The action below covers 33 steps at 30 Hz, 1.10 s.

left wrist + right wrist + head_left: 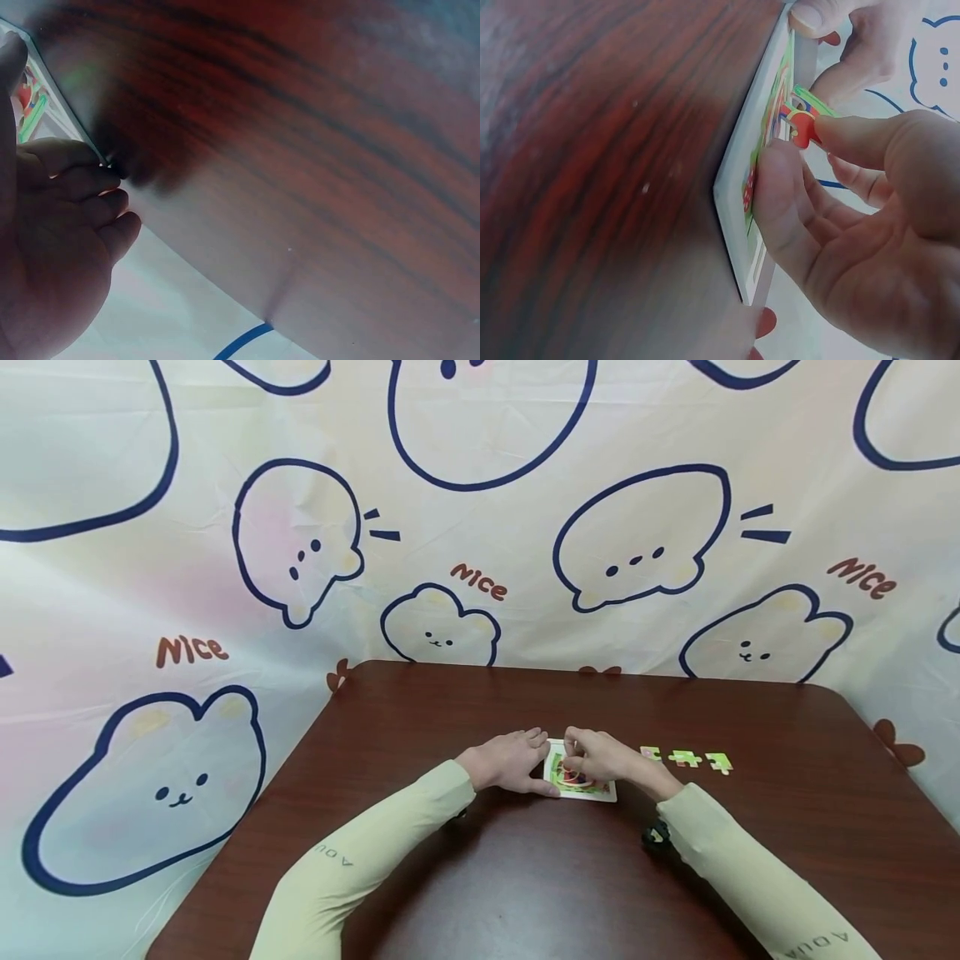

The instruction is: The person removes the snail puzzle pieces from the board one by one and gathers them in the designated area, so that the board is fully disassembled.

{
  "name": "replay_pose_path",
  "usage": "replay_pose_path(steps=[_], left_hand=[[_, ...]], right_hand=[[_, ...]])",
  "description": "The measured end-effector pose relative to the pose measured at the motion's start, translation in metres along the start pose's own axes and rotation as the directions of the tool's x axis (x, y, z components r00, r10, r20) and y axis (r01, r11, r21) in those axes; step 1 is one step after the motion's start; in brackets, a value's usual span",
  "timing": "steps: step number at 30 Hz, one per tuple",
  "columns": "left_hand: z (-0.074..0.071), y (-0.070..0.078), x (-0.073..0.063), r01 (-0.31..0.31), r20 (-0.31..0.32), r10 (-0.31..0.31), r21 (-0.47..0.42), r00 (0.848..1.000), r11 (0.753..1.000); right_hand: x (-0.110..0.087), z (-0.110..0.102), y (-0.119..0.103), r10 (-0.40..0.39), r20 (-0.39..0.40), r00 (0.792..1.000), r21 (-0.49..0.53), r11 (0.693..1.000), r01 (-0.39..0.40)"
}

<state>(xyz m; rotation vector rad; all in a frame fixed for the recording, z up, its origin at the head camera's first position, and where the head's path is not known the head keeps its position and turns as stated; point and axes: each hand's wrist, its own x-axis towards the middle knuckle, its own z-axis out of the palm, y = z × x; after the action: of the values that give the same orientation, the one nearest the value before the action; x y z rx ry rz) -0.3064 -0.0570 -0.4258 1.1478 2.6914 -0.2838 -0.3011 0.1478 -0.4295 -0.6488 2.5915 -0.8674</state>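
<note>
A small white-framed jigsaw puzzle board (pixel 609 795) lies on the table, with a green, red and yellow picture inside. My left hand (pixel 516 762) rests along the board's left side, its thumb on the near left corner. Over the picture, my right hand (pixel 603 755) pinches a puzzle piece (pixel 802 129) between thumb and index finger. The piece is red, yellow and green and stands tilted above the board in the right wrist view; whether it touches the picture I cannot tell. The left wrist view shows the left palm (pixel 60 247) and only a strip of the board.
Right of the board lie three loose puzzle pieces, a partly hidden one (pixel 651 752), a middle one (pixel 685 758) and a right one (pixel 718 763). The dark brown wooden table (pixel 510 877) meets a cloth backdrop (pixel 525 527) with cartoon bears at its far edge.
</note>
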Motion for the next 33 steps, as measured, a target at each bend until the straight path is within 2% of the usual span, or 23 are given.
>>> replay_pose_path(steps=[9,15,21,27,33], left_hand=[[0.003,0.0,0.001,0.001,-0.003,-0.001,-0.01,1.0,1.0],[0.004,0.0,0.002,0.019,0.002,-0.019,-0.026,1.0,0.999],[0.002,0.0,0.002,0.019,-0.003,-0.019,-0.038,1.0,0.999],[0.001,0.0,0.002,0.02,-0.004,-0.02,-0.035,1.0,0.999],[0.001,0.0,0.0,0.012,-0.004,-0.012,-0.029,1.0,0.999]], right_hand=[[-0.01,-0.002,0.005,-0.025,-0.056,0.998,0.063,0.998,0.028],[-0.02,-0.016,0.009,-0.033,-0.126,0.991,0.011,0.999,0.035],[-0.033,-0.026,0.017,-0.018,-0.13,0.991,0.072,0.997,0.028],[-0.044,-0.029,0.03,-0.049,-0.152,0.987,0.068,0.996,0.06],[-0.057,-0.036,0.044,-0.015,-0.173,0.985,0.062,0.998,0.026]])
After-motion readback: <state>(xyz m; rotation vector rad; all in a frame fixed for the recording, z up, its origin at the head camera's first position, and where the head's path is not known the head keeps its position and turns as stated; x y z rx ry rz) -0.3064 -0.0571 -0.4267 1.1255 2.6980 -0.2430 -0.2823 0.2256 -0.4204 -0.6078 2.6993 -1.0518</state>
